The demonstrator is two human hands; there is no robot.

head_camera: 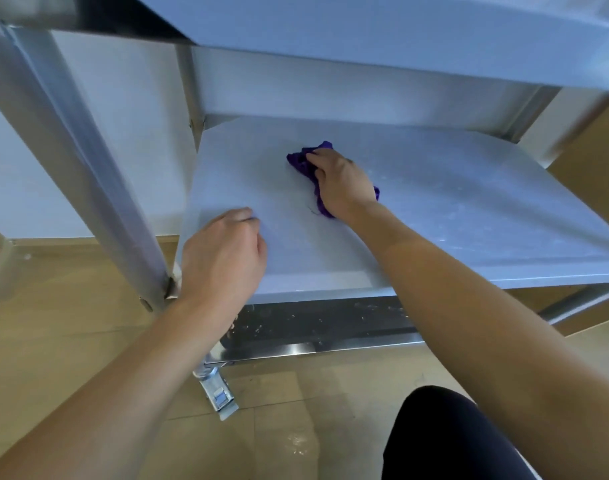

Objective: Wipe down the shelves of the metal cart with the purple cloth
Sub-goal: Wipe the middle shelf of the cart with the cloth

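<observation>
The metal cart's middle shelf point(469, 209) fills the centre of the head view, a flat dull steel sheet. My right hand point(341, 183) presses a crumpled purple cloth point(301, 161) flat on the shelf near its middle, fingers curled over it. My left hand point(223, 254) rests on the shelf's front left corner, fingers bent over the edge, holding no object. The top shelf point(400, 32) overhangs above. A lower shelf point(330, 323), dark and speckled with marks, shows under the front edge.
The cart's front left post point(88, 174) slants down beside my left wrist. A caster with a brake point(218, 393) stands on the wooden floor point(54, 323). My knee in dark cloth point(445, 438) is at bottom right. A cardboard-coloured surface point(594, 147) lies right.
</observation>
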